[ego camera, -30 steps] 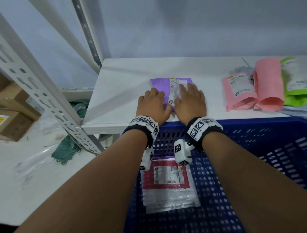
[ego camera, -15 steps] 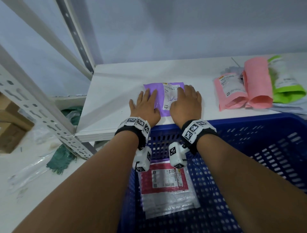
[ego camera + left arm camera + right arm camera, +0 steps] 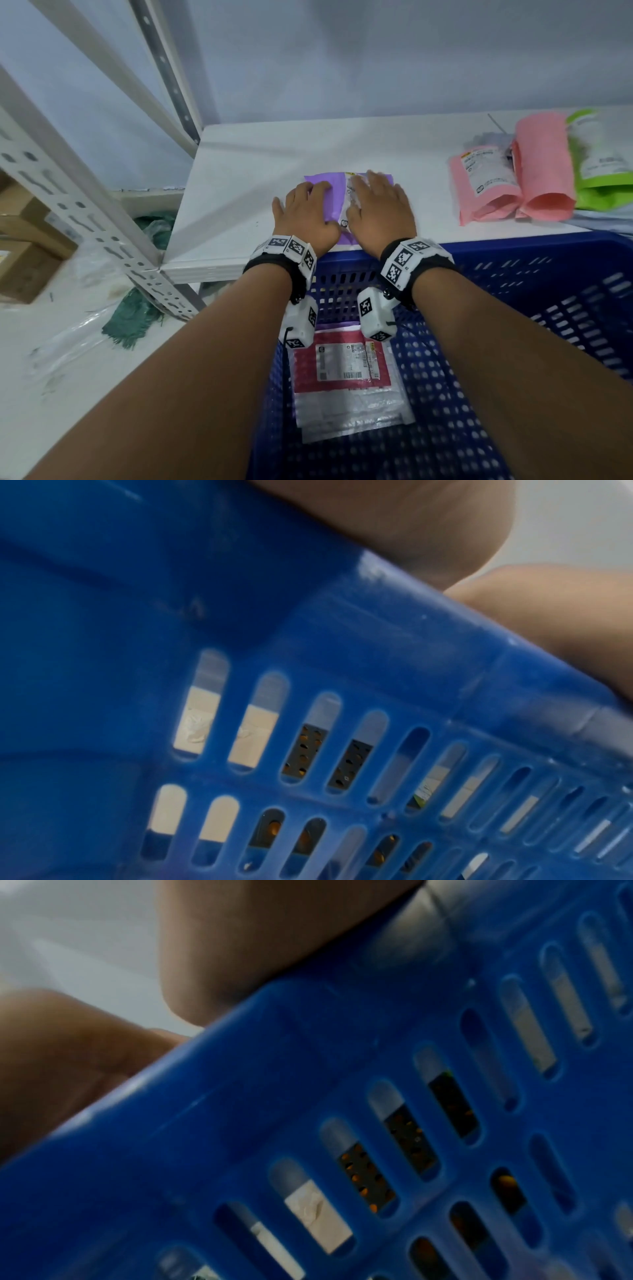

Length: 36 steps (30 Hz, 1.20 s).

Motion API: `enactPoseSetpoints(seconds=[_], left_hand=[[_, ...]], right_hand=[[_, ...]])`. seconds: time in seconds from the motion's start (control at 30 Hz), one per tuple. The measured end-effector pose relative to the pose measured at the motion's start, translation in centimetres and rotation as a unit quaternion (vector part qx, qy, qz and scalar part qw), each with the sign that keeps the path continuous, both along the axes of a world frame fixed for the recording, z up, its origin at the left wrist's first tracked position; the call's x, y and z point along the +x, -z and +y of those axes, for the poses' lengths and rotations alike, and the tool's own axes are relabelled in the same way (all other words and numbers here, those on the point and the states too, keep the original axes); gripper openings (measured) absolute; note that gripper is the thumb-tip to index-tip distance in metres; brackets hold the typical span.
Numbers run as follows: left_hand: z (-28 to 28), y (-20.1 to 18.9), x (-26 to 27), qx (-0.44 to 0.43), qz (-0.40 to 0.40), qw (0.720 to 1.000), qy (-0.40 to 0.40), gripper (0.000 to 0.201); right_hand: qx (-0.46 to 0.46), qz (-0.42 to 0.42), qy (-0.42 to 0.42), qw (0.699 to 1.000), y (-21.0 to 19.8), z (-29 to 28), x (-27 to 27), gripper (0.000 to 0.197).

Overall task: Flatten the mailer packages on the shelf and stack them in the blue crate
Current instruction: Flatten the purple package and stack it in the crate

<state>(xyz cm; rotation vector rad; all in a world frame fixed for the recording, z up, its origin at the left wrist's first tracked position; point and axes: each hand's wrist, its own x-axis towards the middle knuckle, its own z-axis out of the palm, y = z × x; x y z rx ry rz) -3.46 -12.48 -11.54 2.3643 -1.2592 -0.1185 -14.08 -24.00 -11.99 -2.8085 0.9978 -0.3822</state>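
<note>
Pressing a purple mailer (image 3: pixel 337 192) flat on the shelf (image 3: pixel 239 178)

Left hand (image 3: pixel 305 216) and right hand (image 3: pixel 378 210) lie side by side, fingers straight, palms down, above the blue crate (image 3: pixel 513 260) at lower right.

We see bare forearms, no sleeves. Black strap on each wrist: left wristband (image 3: pixel 279 255), right wristband (image 3: pixel 412 262), both carrying white blocks printed with black-and-white square tags. A white tagged camera cube (image 3: pixel 375 317) hangs under each wrist, thin black cable attached.
</note>
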Motion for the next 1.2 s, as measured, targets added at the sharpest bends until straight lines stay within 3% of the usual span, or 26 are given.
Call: enactPoseSetpoints(seconds=[0.1, 0.2, 0.27, 0.37, 0.53, 0.6, 0.67, 0.77, 0.83, 0.93, 1.03, 1.13, 1.2], left_hand=[[0.2, 0.3, 0.0, -0.084, -0.001, 0.994, -0.073, 0.064], [0.2, 0.4, 0.6, -0.076, 0.013, 0.985, -0.157, 0.057], [-0.1, 0.4, 0.7, -0.044, -0.009, 0.988, -0.145, 0.053], [-0.4, 0.0, 1.0, -0.036, 0.004, 0.993, -0.114, 0.047], [0.5, -1.0, 1.7, -0.116, 0.184, 0.968, -0.123, 0.037], [1.2, -1.8, 1.0, -0.169, 0.257, 0.941, -0.138, 0.03], [1.8, -2.5, 0.1, -0.208, 0.306, 0.917, -0.152, 0.031], [2.8, -3.1, -1.3, -0.228, 0.371, 0.886, -0.161, 0.026], [3.7, -3.5, -2.4, -0.217, 0.428, 0.863, -0.159, 0.023], [5.4, -4.0, -3.9, -0.201, 0.514, 0.824, -0.125, 0.028], [7.7, -4.4, -5.7, -0.126, 0.55, 0.821, -0.092, 0.023], [9.5, -3.7, -7.2, -0.011, 0.562, 0.824, -0.068, 0.026], [10.0, -2.8, -8.0, 0.067, 0.565, 0.82, -0.065, 0.022]], right_hand=[[0.0, -0.004, 0.011, 1.0, 0.1, 0.0, 0.0, 0.061], [-0.008, -0.077, 0.195, 0.978, -0.4, 0.2, -0.8, 0.055], [0.025, -0.076, 0.274, 0.958, -0.6, 0.2, -1.0, 0.049], [0.08, -0.045, 0.293, 0.952, -1.1, -0.3, -0.8, 0.053], [0.232, -0.021, 0.282, 0.931, -3.0, -1.4, -1.1, 0.032], [0.309, -0.112, 0.265, 0.907, -3.8, -1.5, -1.5, 0.022], [0.327, -0.192, 0.267, 0.886, -4.9, -1.4, -2.3, 0.023], [0.323, -0.226, 0.265, 0.88, -6.3, -0.5, -4.1, 0.013], [0.324, -0.241, 0.255, 0.879, -6.7, -0.1, -5.5, 0.019], [0.363, -0.233, 0.209, 0.878, -6.7, 0.6, -8.4, 0.012], [0.437, -0.192, 0.169, 0.862, -5.8, 1.3, -11.9, 0.018], [0.517, -0.131, 0.173, 0.828, -3.7, 1.9, -15.1, 0.023], [0.525, -0.074, 0.181, 0.828, -1.5, 1.7, -16.2, 0.023]])
